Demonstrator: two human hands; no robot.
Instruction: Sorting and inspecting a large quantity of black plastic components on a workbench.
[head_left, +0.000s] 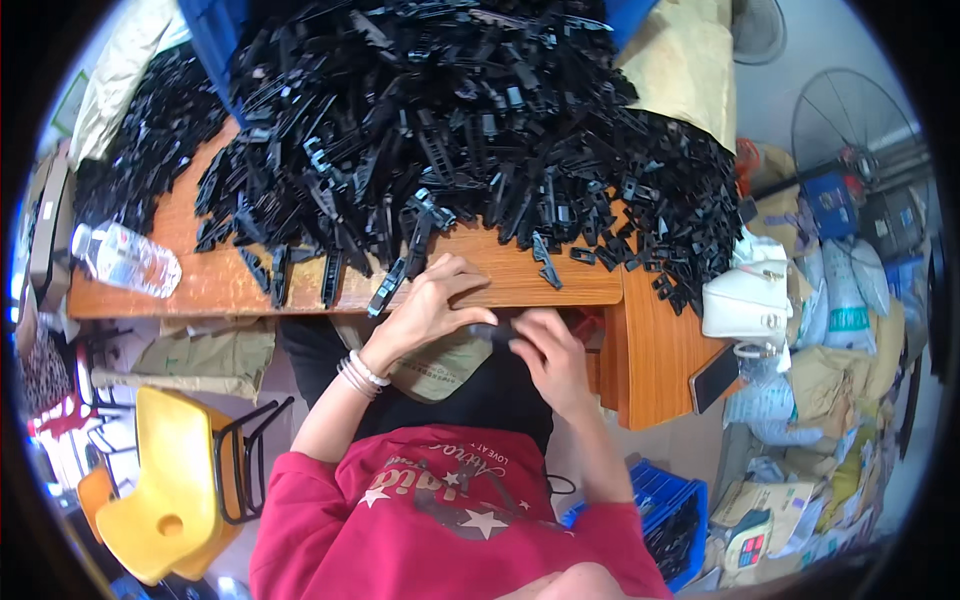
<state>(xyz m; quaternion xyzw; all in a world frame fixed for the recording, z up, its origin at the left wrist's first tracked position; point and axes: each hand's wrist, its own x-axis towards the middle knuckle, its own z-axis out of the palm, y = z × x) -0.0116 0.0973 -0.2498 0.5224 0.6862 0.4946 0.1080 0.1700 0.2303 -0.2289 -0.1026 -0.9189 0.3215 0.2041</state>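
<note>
My left hand (pixel 435 305), with bracelets at its wrist, is at the front edge of the wooden table (pixel 510 272). Its fingers are bent but apart from the thumb, with nothing visible between them. The left thumb reaches toward a small black plastic part (pixel 492 332) just in front of the edge, above my lap. My right hand (pixel 550 355) pinches that part between thumb and fingers; its exact shape is hidden. Beside my left hand, a long black plastic clip (pixel 388 287) sticks over the edge. A large heap of black plastic clips (pixel 420 140) covers the table behind both hands.
A plastic bottle (pixel 128 260) lies at the left. On the right are a white bag (pixel 745 302) and a phone (pixel 715 380). A yellow chair (pixel 165 485) stands lower left, a blue crate (pixel 688 500) lower right. Sacks and packages (pixel 800 430) crowd the right side.
</note>
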